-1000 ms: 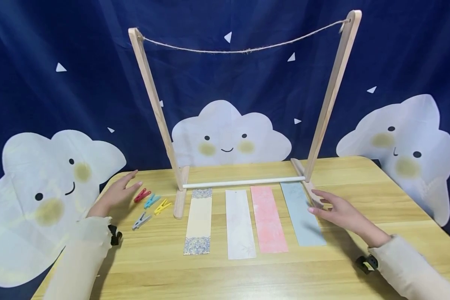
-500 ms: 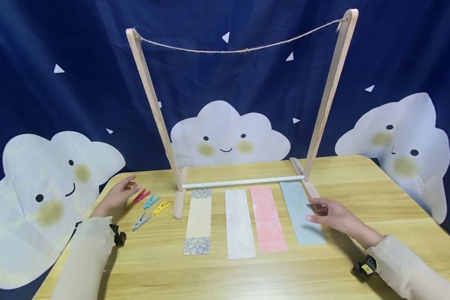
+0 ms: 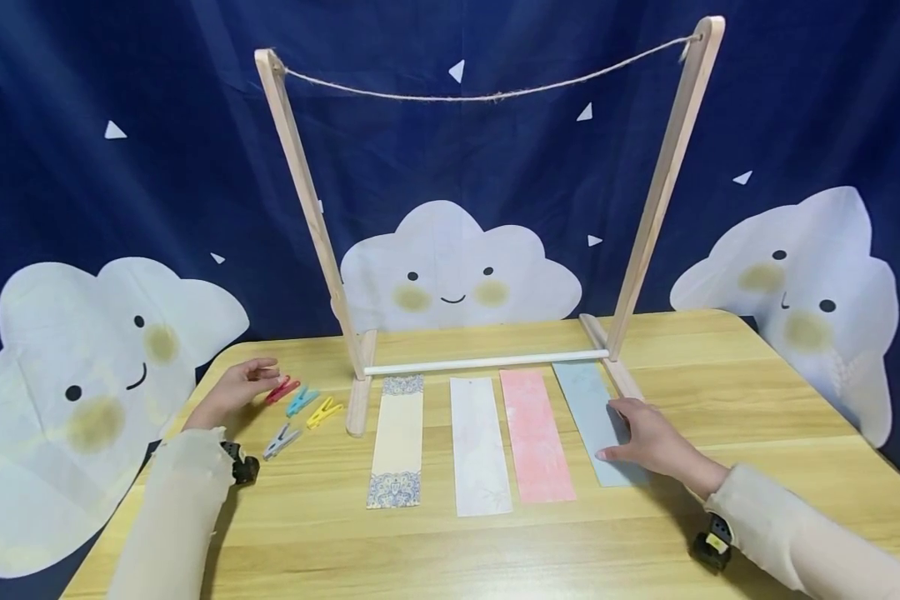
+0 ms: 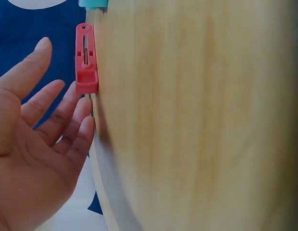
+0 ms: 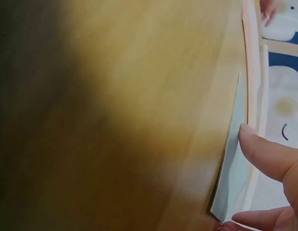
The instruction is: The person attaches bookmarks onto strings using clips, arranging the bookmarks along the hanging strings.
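Note:
My right hand is over the light blue paper strip, the rightmost of several laid on the table. Its thumb and fingers pinch the strip across its width. In the right wrist view the blue strip looks bowed, with the thumb on its face and the fingertips at its lower edge. On the left, my left hand hovers beside a red clothespin, fingers loosely bent and holding nothing. The left wrist view has the red clothespin just beyond the fingertips.
Pink, white and patterned cream strips lie in a row. Blue, yellow and grey clothespins lie at left. Behind them stands a wooden frame with a twine line strung across its top.
My right hand has moved left and down onto the light blue strip, which has shifted slightly left. The left hand has come a little closer to the red clothespin, its fingers more bent.

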`<state>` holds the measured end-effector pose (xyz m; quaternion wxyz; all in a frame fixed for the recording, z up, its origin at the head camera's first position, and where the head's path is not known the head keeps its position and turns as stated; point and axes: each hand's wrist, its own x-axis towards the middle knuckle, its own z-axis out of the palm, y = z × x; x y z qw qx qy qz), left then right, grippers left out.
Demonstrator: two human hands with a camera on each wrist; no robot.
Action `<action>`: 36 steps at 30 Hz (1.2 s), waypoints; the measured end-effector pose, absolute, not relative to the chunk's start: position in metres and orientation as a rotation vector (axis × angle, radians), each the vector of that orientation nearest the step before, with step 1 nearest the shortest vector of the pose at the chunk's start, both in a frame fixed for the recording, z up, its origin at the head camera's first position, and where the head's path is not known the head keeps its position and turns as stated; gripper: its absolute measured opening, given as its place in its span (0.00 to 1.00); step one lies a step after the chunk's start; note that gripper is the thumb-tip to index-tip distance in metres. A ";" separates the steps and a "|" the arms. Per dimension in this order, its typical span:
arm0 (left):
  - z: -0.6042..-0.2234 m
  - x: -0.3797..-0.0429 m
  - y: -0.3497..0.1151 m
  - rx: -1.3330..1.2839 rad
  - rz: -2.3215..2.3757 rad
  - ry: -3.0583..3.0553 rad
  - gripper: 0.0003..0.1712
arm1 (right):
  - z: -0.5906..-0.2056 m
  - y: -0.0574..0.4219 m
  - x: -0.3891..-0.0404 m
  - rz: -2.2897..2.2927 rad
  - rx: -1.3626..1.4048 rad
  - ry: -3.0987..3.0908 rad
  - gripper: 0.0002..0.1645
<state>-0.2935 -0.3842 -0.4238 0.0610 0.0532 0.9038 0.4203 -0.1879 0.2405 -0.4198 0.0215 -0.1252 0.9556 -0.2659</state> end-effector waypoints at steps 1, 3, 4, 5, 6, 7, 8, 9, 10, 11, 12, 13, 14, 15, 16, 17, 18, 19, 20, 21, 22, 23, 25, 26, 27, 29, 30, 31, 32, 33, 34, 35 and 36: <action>-0.424 -0.294 -0.384 0.152 1.307 2.710 0.35 | -0.420 0.240 -0.188 -0.826 -0.391 2.961 0.51; -0.424 -0.294 -0.381 0.149 1.368 2.659 0.34 | -0.420 0.238 -0.189 -0.841 -0.403 2.954 0.52; -0.424 -0.294 -0.380 0.150 1.390 2.634 0.35 | -0.420 0.238 -0.189 -0.855 -0.407 2.944 0.53; -0.424 -0.294 -0.379 0.132 1.418 2.609 0.34 | -0.420 0.238 -0.190 -0.865 -0.410 2.935 0.54; -0.423 -0.294 -0.378 0.112 1.436 2.592 0.35 | -0.419 0.237 -0.190 -0.869 -0.412 2.927 0.56; -0.422 -0.293 -0.377 0.091 1.441 2.587 0.36 | -0.419 0.237 -0.191 -0.864 -0.419 2.922 0.57; -0.421 -0.292 -0.376 0.078 1.436 2.585 0.37 | -0.418 0.237 -0.193 -0.851 -0.421 2.918 0.59; -0.420 -0.291 -0.375 0.056 1.426 2.588 0.38 | -0.418 0.237 -0.194 -0.836 -0.426 2.911 0.61; -0.419 -0.290 -0.374 0.032 1.425 2.588 0.39 | -0.416 0.236 -0.196 -0.823 -0.427 2.901 0.62; -0.418 -0.289 -0.374 0.019 1.444 2.580 0.38 | -0.416 0.236 -0.198 -0.802 -0.443 2.893 0.63; -0.417 -0.288 -0.373 0.006 1.437 2.585 0.39 | -0.414 0.236 -0.200 -0.781 -0.457 2.886 0.64; -0.416 -0.287 -0.372 -0.013 1.432 2.589 0.40 | -0.413 0.236 -0.202 -0.760 -0.471 2.877 0.64; -0.415 -0.286 -0.371 -0.020 1.424 2.594 0.40 | -0.412 0.235 -0.203 -0.753 -0.480 2.862 0.63; -0.415 -0.286 -0.370 -0.046 1.420 2.599 0.39 | -0.411 0.235 -0.205 -0.751 -0.490 2.848 0.61; -0.414 -0.286 -0.368 -0.059 1.415 2.602 0.39 | -0.410 0.235 -0.206 -0.748 -0.496 2.836 0.59; -0.415 -0.286 -0.366 -0.073 1.404 2.607 0.39 | -0.409 0.235 -0.207 -0.746 -0.502 2.826 0.57; -0.415 -0.287 -0.364 -0.093 1.372 2.619 0.40 | -0.408 0.235 -0.207 -0.754 -0.495 2.816 0.55; -0.416 -0.287 -0.363 -0.108 1.360 2.624 0.39 | -0.408 0.235 -0.207 -0.765 -0.488 2.804 0.53; -0.416 -0.288 -0.361 -0.113 1.351 2.628 0.38 | -0.408 0.236 -0.206 -0.778 -0.474 2.793 0.50; -0.416 -0.288 -0.360 -0.114 1.339 2.632 0.38 | -0.408 0.236 -0.206 -0.787 -0.468 2.785 0.48; -0.416 -0.288 -0.359 -0.104 1.328 2.636 0.37 | -0.408 0.238 -0.206 -0.798 -0.464 2.780 0.46; -0.416 -0.288 -0.357 -0.101 1.319 2.643 0.37 | -0.408 0.239 -0.206 -0.815 -0.463 2.773 0.42; -0.416 -0.289 -0.355 -0.108 1.319 2.651 0.36 | -0.408 0.242 -0.206 -0.868 -0.460 2.747 0.34; -0.416 -0.290 -0.354 -0.110 1.319 2.654 0.36 | -0.408 0.243 -0.207 -0.896 -0.465 2.732 0.31; -0.416 -0.290 -0.354 -0.106 1.304 2.665 0.36 | -0.408 0.245 -0.208 -0.927 -0.483 2.714 0.27; -0.415 -0.291 -0.352 -0.119 1.284 2.682 0.36 | -0.408 0.248 -0.210 -0.998 -0.522 2.670 0.21; -0.415 -0.292 -0.351 -0.133 1.274 2.691 0.35 | -0.408 0.249 -0.211 -1.028 -0.542 2.650 0.18; -0.415 -0.292 -0.350 -0.131 1.252 2.703 0.36 | -0.407 0.251 -0.212 -1.048 -0.575 2.637 0.16; -0.415 -0.292 -0.349 -0.136 1.237 2.713 0.35 | -0.407 0.252 -0.213 -1.063 -0.603 2.626 0.14; -0.414 -0.292 -0.349 -0.134 1.220 2.722 0.35 | -0.407 0.252 -0.214 -1.078 -0.625 2.615 0.11; -0.414 -0.292 -0.348 -0.142 1.217 2.725 0.35 | -0.407 0.253 -0.215 -1.092 -0.640 2.605 0.09; -0.414 -0.292 -0.347 -0.146 1.213 2.729 0.34 | -0.407 0.253 -0.215 -1.099 -0.649 2.601 0.07; -0.414 -0.293 -0.346 -0.153 1.215 2.729 0.34 | -0.407 0.253 -0.216 -1.102 -0.657 2.597 0.06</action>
